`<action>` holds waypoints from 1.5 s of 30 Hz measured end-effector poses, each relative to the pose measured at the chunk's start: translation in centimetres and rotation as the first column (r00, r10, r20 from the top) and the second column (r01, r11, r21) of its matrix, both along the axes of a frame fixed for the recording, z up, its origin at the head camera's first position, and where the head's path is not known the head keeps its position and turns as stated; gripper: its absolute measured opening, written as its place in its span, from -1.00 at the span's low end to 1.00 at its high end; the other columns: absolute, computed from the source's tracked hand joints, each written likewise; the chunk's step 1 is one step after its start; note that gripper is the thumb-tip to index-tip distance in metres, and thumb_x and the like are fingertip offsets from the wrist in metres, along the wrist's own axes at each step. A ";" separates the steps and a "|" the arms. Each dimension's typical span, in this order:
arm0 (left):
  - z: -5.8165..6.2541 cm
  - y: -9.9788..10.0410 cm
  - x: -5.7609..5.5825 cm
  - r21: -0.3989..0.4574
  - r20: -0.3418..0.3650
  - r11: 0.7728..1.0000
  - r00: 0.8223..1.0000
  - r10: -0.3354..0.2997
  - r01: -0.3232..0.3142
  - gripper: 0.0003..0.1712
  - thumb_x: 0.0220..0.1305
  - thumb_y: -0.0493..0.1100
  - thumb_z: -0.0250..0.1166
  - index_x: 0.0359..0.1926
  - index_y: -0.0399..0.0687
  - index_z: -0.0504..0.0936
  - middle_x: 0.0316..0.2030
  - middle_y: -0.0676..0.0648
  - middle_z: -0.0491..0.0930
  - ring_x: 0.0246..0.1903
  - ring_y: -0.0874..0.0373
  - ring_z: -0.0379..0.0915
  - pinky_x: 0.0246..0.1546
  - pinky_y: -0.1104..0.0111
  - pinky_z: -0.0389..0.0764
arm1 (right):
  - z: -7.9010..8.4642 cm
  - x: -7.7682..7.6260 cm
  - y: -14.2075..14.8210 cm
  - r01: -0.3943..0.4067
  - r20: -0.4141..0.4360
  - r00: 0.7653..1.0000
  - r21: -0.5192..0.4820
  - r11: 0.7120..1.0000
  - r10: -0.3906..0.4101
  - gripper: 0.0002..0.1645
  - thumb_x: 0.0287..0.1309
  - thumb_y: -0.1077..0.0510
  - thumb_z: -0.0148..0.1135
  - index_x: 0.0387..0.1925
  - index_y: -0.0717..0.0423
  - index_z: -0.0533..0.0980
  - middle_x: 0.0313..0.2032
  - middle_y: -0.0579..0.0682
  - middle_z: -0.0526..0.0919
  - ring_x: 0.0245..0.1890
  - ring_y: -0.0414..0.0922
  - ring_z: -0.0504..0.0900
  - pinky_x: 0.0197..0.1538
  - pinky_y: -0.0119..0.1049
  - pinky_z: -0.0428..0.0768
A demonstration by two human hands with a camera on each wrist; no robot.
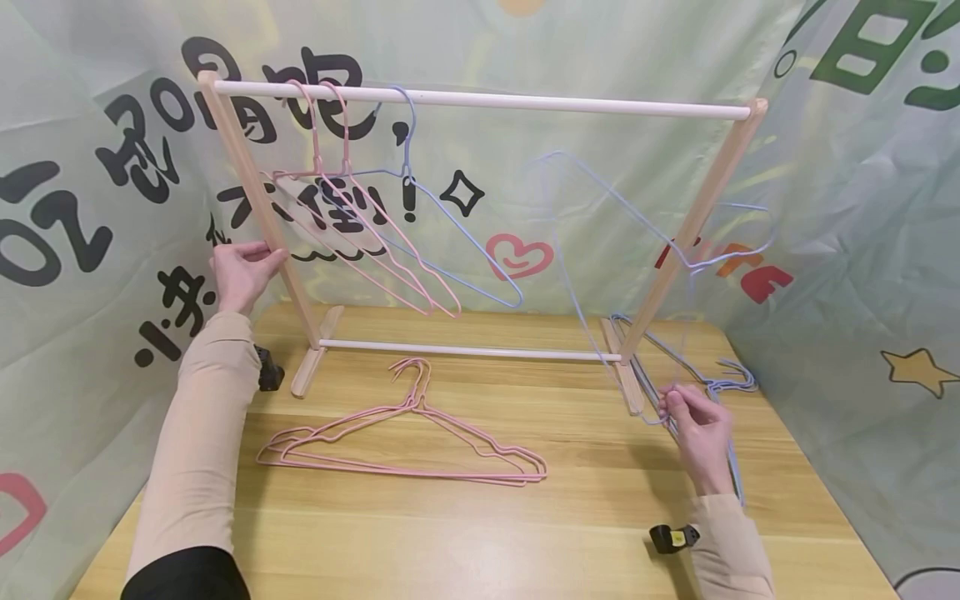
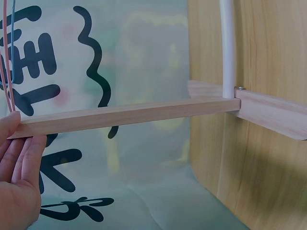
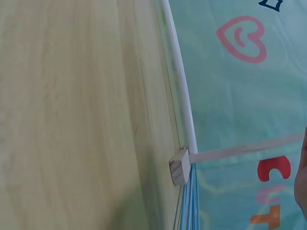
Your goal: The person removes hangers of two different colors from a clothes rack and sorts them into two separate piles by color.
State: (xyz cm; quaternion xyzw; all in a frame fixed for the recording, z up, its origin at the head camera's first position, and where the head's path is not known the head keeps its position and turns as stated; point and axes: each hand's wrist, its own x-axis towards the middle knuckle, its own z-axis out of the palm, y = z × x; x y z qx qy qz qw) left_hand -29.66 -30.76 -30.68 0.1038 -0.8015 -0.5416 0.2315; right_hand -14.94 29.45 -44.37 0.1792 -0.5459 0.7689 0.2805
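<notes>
My left hand [image 1: 243, 271] pinches the left wooden post [image 1: 251, 175] of a small clothes rack, thumb on one side and fingers on the other in the left wrist view. Low at the right, my right hand [image 1: 701, 433] holds a light blue hanger [image 1: 626, 206] by one end. Motion blurs this hanger; it is tilted, with its hook toward the right post [image 1: 693, 225]. Two pink hangers [image 1: 372, 204] and a blue hanger [image 1: 468, 237] hang on the left half of the white top rod [image 1: 570, 103]. Only an edge of the right hand [image 3: 301, 184] shows in its wrist view.
Several pink hangers [image 1: 405, 475] lie stacked on the wooden table [image 1: 450, 542] before the rack. More blue hangers [image 1: 735, 385] lie by the right foot [image 1: 618, 367]. A white lower bar [image 1: 472, 351] joins the feet. A printed cloth [image 1: 600, 50] hangs behind.
</notes>
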 end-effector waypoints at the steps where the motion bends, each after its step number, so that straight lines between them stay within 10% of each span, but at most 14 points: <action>1: 0.0 0.0 0.0 0.000 0.002 1.000 1.000 -0.001 0.001 -0.49 0.22 -0.21 0.41 0.13 -0.43 0.60 -0.73 0.56 0.42 -0.58 0.67 0.45 -0.45 0.79 0.49 | 0.0 0.1 0.1 0.024 0.001 1.000 -0.012 1.000 -0.024 -0.71 0.27 0.62 0.02 -0.25 0.50 0.67 -0.36 0.01 0.75 -0.44 -0.19 0.70 -0.37 -0.51 0.68; 12: 0.2 0.1 0.1 0.028 0.011 1.000 1.000 0.004 -0.004 -0.47 0.20 -0.22 0.43 0.14 -0.43 0.59 -0.72 0.55 0.45 -0.56 0.66 0.47 -0.43 0.78 0.48 | -0.6 1.0 1.2 0.061 -0.013 0.998 -0.267 0.962 -0.067 -0.73 0.29 0.60 -0.02 -0.33 0.57 0.63 -0.50 0.15 0.70 -0.55 -0.12 0.67 -0.49 -0.49 0.64; 28: 0.2 0.1 0.1 0.083 -0.004 0.997 1.000 -0.004 0.004 -0.47 0.19 -0.27 0.43 0.13 -0.48 0.57 -0.73 0.51 0.48 -0.58 0.64 0.50 -0.44 0.78 0.53 | -1.7 1.9 2.9 0.303 0.180 0.953 -0.509 0.806 -0.245 -0.87 0.16 0.54 0.22 -0.45 0.58 0.64 -0.64 0.21 0.67 -0.71 -0.09 0.62 -0.66 -0.43 0.58; 37: 0.2 0.3 0.2 0.039 0.016 0.999 1.000 0.009 -0.009 -0.47 0.21 -0.21 0.43 0.15 -0.42 0.59 -0.73 0.55 0.44 -0.56 0.67 0.48 -0.40 0.78 0.54 | -1.6 3.2 3.9 0.489 0.435 0.838 -0.325 0.810 -0.331 -0.78 0.18 0.49 0.25 -0.47 0.28 0.74 -0.60 0.05 0.74 -0.69 -0.21 0.65 -0.59 -0.52 0.62; 45: 0.2 0.2 0.1 0.033 0.014 0.999 1.000 0.011 -0.011 -0.46 0.20 -0.21 0.44 0.15 -0.42 0.59 -0.73 0.55 0.44 -0.56 0.68 0.47 -0.41 0.78 0.54 | -1.3 4.1 5.4 0.500 0.655 0.678 -0.077 0.863 -0.334 -0.56 0.29 0.43 0.18 -0.57 -0.03 0.73 -0.60 -0.14 0.73 -0.66 -0.32 0.61 -0.62 -0.56 0.54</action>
